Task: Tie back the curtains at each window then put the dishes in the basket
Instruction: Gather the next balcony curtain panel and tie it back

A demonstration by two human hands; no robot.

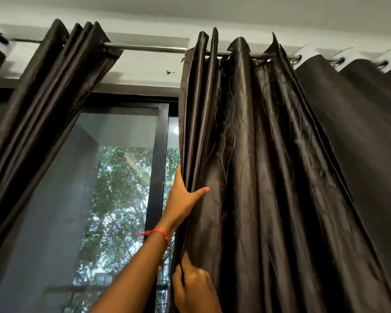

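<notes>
A dark brown satin curtain hangs in folds from a metal rod over the right side of the window. My left hand, with a red string on its wrist, reaches up to the curtain's left edge. Its fingers are straight along the edge and the thumb is spread across the front of the fabric. Lower down, my right hand grips the same edge with curled fingers. A second dark curtain is bunched at the left. No dishes or basket are in view.
The black-framed window shows green trees outside. A white wall and ceiling run above the rod. More curtain fabric spreads off to the far right on further rings.
</notes>
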